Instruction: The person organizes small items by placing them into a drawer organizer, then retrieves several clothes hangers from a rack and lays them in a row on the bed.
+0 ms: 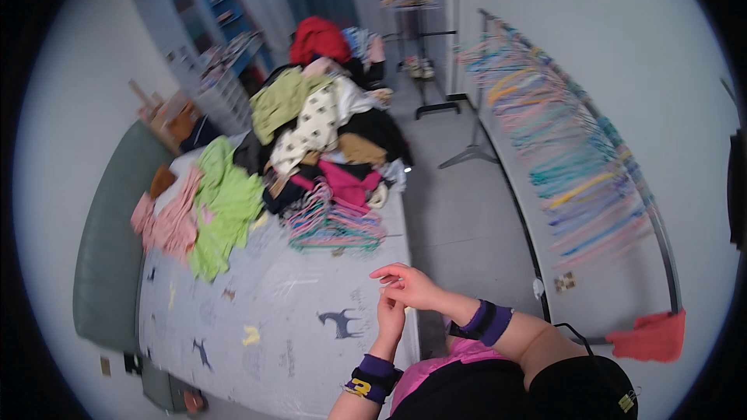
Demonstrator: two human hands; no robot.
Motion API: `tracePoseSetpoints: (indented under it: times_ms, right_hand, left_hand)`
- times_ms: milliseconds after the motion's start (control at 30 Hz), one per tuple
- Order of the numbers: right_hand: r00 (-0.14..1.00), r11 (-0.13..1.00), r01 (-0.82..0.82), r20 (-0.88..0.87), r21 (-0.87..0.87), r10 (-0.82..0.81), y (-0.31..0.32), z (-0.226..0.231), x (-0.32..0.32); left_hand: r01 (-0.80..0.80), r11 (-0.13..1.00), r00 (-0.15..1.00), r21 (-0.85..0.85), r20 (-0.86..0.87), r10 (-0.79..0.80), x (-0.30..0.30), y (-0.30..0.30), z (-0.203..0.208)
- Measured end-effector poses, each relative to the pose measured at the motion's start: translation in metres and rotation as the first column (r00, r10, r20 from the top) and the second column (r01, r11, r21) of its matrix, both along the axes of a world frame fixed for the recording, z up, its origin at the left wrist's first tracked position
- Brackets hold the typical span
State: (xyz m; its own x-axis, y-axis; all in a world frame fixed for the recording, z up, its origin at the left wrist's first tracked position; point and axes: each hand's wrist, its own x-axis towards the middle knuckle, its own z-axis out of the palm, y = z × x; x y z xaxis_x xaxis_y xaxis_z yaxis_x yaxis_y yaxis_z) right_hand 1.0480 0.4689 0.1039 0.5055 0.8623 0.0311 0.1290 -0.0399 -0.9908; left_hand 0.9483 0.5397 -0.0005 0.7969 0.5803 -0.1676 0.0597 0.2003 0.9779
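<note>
My two hands meet above the near right edge of the bed (296, 319). My right hand (412, 286) lies across the top, fingers stretched to the left, with nothing in it. Just below, my left hand (391, 317) points upward and touches or nearly touches the right one; its fingertips are partly hidden. Nearest to both hands is a bunch of pastel hangers (334, 229) on the sheet. Behind them rises a big heap of clothes, with a white patterned garment (311, 128) and a light green top (284, 101).
Left on the bed lie a lime green garment (222, 210) and a pink one (177, 222). To the right, a low rack (661, 241) carries many coloured hangers, with a red cloth (650, 336) at its near end. A black stand (437, 109) stands farther back.
</note>
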Motion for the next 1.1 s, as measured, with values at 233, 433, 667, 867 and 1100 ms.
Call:
tracePoseSetpoints:
  times_ms: [233,433,667,867,1100]
  right_hand:
    - [0.928,0.914,0.352,0.049,0.2,-0.368,-0.133,0.07,0.038]
    - [0.641,0.608,0.731,-0.006,0.311,-0.767,-0.252,0.087,0.043]
    - [0.007,-0.025,0.925,-0.082,0.38,-0.997,-0.359,0.051,0.066]
    - [0.018,-0.076,0.935,-0.261,0.347,-0.965,-0.394,0.039,0.105]
    - [0.256,0.11,0.928,-0.397,0.355,-0.881,-0.396,0.063,0.141]
  left_hand:
    - [0.403,0.878,0.88,0.258,0.156,-0.449,0.095,-0.073,0.079]
    - [0.628,0.704,0.703,0.333,0.145,-0.696,0.164,-0.155,0.121]
    - [0.514,0.423,0.576,0.746,0.065,-0.815,0.218,-0.215,0.167]
    - [0.38,0.314,0.57,0.87,0.047,-0.82,0.274,-0.238,0.189]
    - [0.376,0.213,0.53,0.902,-0.021,-0.848,0.314,-0.272,0.188]
